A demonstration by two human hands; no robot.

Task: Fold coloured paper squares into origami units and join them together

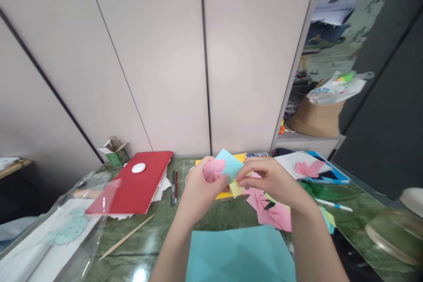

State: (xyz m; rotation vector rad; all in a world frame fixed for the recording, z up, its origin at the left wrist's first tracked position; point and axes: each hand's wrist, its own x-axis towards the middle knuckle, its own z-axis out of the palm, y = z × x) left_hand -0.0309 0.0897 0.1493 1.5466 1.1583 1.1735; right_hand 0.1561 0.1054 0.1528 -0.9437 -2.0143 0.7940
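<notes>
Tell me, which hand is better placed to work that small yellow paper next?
The person's own right hand, I'd judge: its fingers meet the yellow paper, while the left hand is occupied holding the pink and blue folded paper.

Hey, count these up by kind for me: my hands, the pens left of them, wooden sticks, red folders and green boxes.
Hands: 2, left hand and right hand
Pens: 2, dark pen and red pen
Wooden stick: 1
Red folder: 1
Green box: 1
Total: 7
</notes>
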